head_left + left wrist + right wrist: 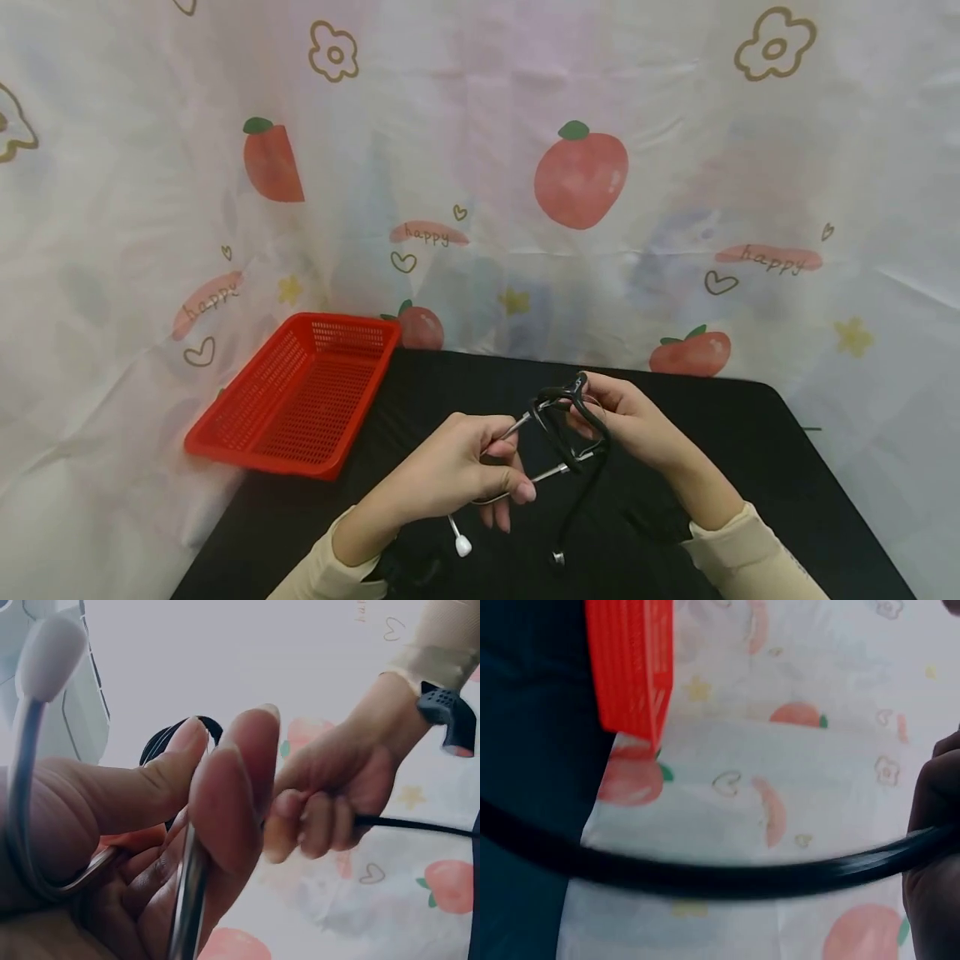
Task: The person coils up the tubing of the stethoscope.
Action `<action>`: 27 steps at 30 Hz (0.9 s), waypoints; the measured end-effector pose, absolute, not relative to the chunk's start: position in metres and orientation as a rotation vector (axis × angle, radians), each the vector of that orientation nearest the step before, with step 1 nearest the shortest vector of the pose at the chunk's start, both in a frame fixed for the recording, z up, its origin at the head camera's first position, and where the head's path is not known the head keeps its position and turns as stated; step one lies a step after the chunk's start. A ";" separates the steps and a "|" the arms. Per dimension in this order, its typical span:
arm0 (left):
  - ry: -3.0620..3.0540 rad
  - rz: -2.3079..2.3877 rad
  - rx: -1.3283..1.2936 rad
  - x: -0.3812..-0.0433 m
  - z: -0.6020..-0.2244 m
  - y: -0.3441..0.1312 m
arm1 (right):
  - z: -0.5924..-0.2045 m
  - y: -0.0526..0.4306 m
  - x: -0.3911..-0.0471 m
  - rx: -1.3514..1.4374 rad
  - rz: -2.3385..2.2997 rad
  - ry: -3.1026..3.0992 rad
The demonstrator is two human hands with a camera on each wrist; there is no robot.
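And straight to the back, to a fruit-printed curtain right along the far edge of the black table. Over to the red basket at back left, near the side edge, probably placed there to leave the middle to the hands, well apart from both. Into that middle, pinching slim metal tubes with the left hand, pinching black tubing with the right hand, likely to steady the looped stethoscope from two sides, above the table. Room to swing towards the right edge! And lower down, a white ear tip and a silver tube end.
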State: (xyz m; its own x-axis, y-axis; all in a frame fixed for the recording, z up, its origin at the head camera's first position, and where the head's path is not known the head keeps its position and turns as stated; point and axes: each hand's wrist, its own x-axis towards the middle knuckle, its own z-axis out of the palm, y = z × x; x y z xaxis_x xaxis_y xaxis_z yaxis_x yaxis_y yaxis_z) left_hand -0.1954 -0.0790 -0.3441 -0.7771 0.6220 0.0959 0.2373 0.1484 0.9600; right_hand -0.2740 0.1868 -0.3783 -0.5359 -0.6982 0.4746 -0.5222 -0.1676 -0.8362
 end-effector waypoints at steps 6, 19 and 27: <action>2.130 1.732 0.756 -0.206 -0.350 -0.087 | -0.394 0.194 -0.261 -1.356 -1.797 2.118; 2.365 1.732 0.551 -0.243 -0.367 -0.105 | -0.394 0.206 -0.201 -1.504 -1.091 3.052; 2.519 1.376 0.654 -0.236 -0.367 -0.080 | -0.312 0.195 -0.190 -1.904 -0.431 2.871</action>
